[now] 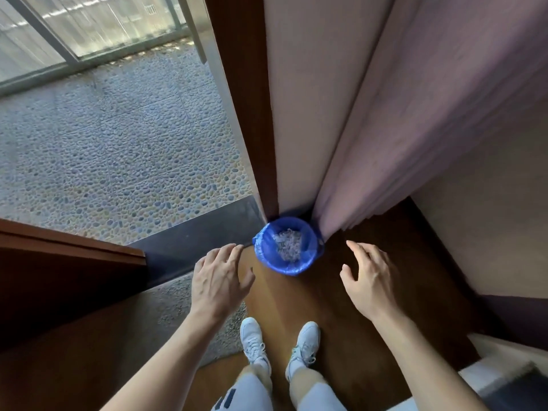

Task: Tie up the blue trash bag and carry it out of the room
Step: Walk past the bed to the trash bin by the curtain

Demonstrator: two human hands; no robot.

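Note:
A blue trash bag [267, 247] lines a small round bin on the wooden floor, in the corner where the door frame meets the wall. Its mouth is open and pale shredded scraps lie inside. My left hand [221, 280] hovers just left of the bin with fingers spread, holding nothing. My right hand [367, 280] hovers to the right of the bin, fingers apart and empty. Neither hand touches the bag.
A pinkish curtain [415, 129] hangs right behind the bin, touching its rim. A dark wooden door frame [246, 99] stands behind it, with an open doorway to a pebbled balcony floor [118, 143] on the left. A wooden door edge [59, 262] lies at left. My white shoes [278, 345] stand below.

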